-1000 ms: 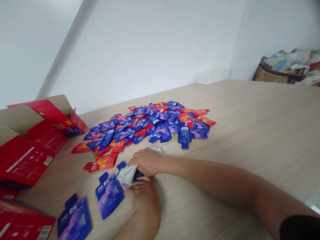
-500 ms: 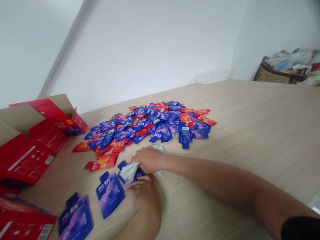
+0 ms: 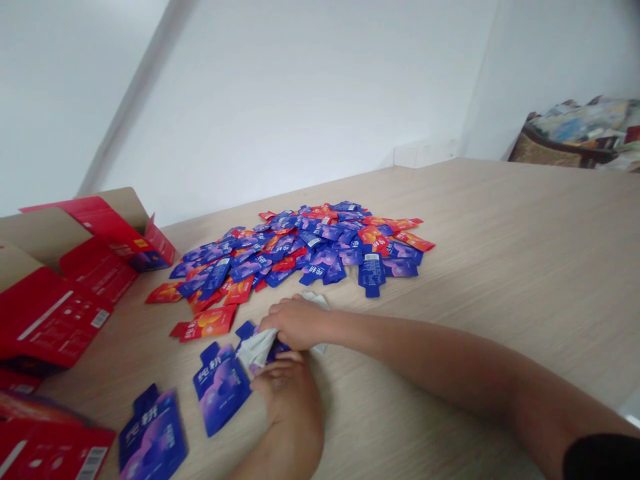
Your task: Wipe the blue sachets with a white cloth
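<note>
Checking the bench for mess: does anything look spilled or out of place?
Yes. Blue and red sachets sprawl in a loose heap on the table, strays beside the left hand; red cartons lie open at left. The right hand clasps a bundle.

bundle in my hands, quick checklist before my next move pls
1. Grip: right hand closed on the bundle: ok.
2. Second grip: left hand meets the bundle from below; closed or not: cannot tell.
3. Bundle squared up: cannot tell, blurred.
4. Room ahead: pile lies beyond the hands, apart from them, on the table: ok.
5. Stray blue sachet lies flat, left of the left hand: ok.
6. Far left: red boxes away from both hands: ok.
</note>
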`<state>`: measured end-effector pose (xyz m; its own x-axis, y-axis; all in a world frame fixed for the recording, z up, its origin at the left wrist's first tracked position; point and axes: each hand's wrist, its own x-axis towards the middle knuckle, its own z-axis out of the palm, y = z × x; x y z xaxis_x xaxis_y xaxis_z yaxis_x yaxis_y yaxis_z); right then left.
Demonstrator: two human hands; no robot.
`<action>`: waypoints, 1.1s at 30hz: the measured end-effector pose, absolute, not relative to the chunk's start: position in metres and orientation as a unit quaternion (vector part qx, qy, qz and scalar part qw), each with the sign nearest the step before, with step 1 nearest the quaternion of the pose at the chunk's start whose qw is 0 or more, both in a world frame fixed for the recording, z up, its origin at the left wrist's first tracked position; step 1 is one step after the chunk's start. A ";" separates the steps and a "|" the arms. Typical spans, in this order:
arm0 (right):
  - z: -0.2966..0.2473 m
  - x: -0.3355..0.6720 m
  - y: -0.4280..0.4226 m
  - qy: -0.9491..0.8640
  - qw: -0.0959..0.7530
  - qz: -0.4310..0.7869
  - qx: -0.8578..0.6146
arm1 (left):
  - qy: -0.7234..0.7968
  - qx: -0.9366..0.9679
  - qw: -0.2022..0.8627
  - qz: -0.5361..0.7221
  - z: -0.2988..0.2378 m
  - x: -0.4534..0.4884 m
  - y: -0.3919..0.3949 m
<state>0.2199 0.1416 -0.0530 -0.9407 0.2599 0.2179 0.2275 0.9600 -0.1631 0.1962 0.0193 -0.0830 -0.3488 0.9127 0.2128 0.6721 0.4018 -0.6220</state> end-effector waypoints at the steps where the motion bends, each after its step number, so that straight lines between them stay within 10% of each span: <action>1: -0.053 0.221 0.145 -0.980 0.123 0.059 -0.141 | -0.787 -0.498 0.284 0.229 -0.084 0.197 0.019; 16: -0.048 0.219 0.130 -0.987 0.117 0.082 -0.068 | -0.794 -0.539 0.226 0.170 -0.084 0.191 0.020; 27: -0.042 0.229 0.134 -0.949 0.263 0.100 -0.143 | -0.768 -0.502 0.327 0.227 -0.089 0.191 0.020; 33: -0.049 0.221 0.129 -0.986 0.134 0.085 -0.043 | -0.790 -0.535 0.245 0.170 -0.083 0.193 0.019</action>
<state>0.2213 0.1295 -0.0489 -0.9605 0.1081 0.2564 0.0628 0.9819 -0.1786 0.1931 0.0194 -0.0831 -0.3074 0.9290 0.2061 0.7622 0.3700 -0.5312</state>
